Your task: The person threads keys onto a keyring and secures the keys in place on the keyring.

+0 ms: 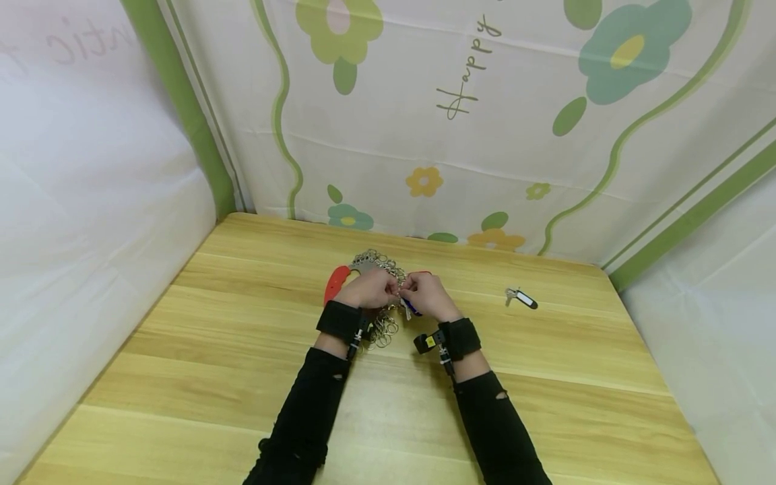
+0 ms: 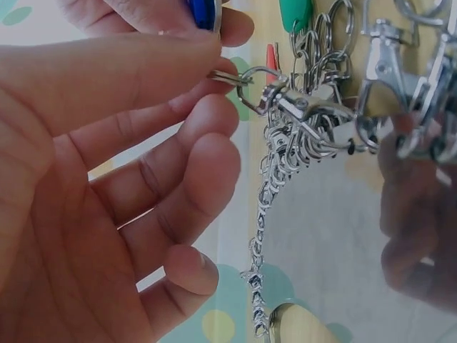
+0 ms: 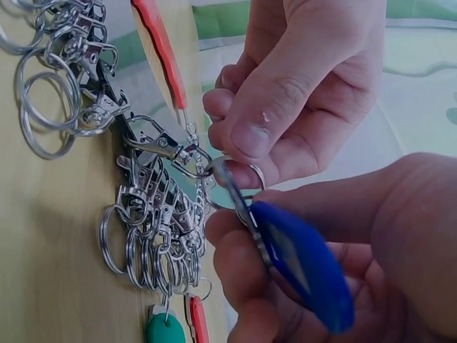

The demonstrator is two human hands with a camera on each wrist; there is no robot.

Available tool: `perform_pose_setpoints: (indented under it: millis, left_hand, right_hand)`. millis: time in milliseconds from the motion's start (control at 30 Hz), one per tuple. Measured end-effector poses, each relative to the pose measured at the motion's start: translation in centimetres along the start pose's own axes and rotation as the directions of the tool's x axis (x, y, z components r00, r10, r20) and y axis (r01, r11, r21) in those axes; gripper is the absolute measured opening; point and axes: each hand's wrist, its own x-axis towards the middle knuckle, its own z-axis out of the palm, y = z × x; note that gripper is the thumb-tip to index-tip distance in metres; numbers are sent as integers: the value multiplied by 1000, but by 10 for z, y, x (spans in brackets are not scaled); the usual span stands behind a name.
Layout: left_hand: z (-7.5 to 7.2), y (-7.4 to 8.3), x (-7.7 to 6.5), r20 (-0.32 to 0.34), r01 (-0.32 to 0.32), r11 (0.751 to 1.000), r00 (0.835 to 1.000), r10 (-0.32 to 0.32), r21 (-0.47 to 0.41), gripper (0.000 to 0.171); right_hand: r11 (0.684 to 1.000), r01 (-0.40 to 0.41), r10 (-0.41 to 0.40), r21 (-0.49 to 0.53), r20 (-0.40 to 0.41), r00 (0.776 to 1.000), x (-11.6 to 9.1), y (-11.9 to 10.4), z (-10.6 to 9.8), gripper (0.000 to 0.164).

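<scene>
In the right wrist view my right hand holds a blue key tag with a metal key against it, between thumb and curled fingers. My left hand pinches a split ring between thumb and forefinger; its other fingers curl loosely. That ring hangs from a silver swivel clasp, at the rim of a shiny metal plate. More swivel clasps with key rings line the rim. The head view shows both hands close together over the plate, with the right hand beside the rings.
A red handle sticks out left of the left hand. A green key tag and a red one hang among the rings. Farther right on the wooden table lies a key with a black-edged tag. Printed curtains enclose the table.
</scene>
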Motion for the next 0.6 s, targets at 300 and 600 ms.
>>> perform_pose_setpoints:
  millis: [300, 600]
  left_hand:
    - [0, 0, -1, -30, -33, 999, 999, 35, 42, 26]
    - [1, 0, 0, -24, -5, 999, 1000, 6, 50, 34]
  right_hand:
    - [1000, -1, 1, -11, -28, 1000, 0, 1, 2, 11]
    - [999, 10, -10, -33, -18, 1000, -1, 2, 3, 11]
